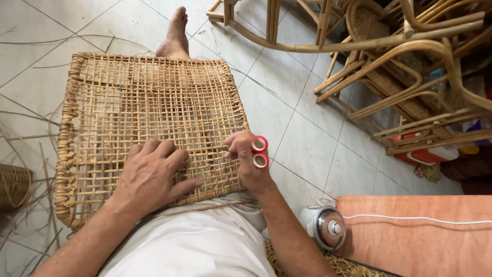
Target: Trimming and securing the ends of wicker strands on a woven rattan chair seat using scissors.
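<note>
A woven rattan panel (138,107) with an open grid weave lies across my lap, its left edge bound in thick cane loops. My left hand (154,174) rests flat on the panel's near part, fingers spread. My right hand (251,161) sits at the panel's right edge, its fingers through the red handles of a pair of scissors (260,152). The scissor blades are hidden behind the hand. My bare foot (176,36) shows past the panel's far edge.
Rattan chair frames (400,56) are stacked at the upper right. A small white fan (325,225) with a white cord stands beside an orange board (420,236) at the lower right. Loose cane strands (25,138) and a basket (13,184) lie on the tiled floor at left.
</note>
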